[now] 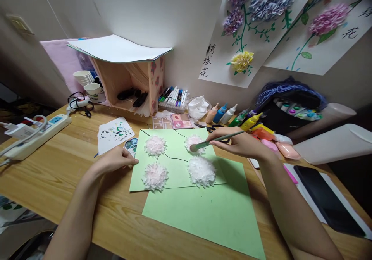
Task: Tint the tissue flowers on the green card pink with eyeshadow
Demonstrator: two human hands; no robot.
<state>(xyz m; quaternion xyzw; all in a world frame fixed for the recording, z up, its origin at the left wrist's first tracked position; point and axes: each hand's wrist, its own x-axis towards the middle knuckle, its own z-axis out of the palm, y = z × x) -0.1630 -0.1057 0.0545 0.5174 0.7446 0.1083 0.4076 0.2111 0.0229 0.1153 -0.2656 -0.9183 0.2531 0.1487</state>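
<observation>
My right hand [232, 142] holds a brush [223, 136] with a green handle. Its soft, pinkish bristle tip meets a pale pink paper flower [194, 140] at the upper right of a light green sheet [177, 171]. My left hand [117, 160] has its fingers curled, with the thumb at the sheet's left edge. Two more pinkish paper flowers, an upper one [155, 146] and a lower one [155, 176], sit on the left half. A whiter paper flower [201, 171] is at the lower right. Thin dark lines run between the flowers.
Another green sheet [203, 217] lies partly underneath. Behind are a pink powder palette [181, 121], markers [176, 97] and paint bottles [225, 114]. A paint-marked paper [114, 134] and power strip [43, 136] lie left; a phone [325, 200] lies right. Flower pictures [255, 39] hang on the wall.
</observation>
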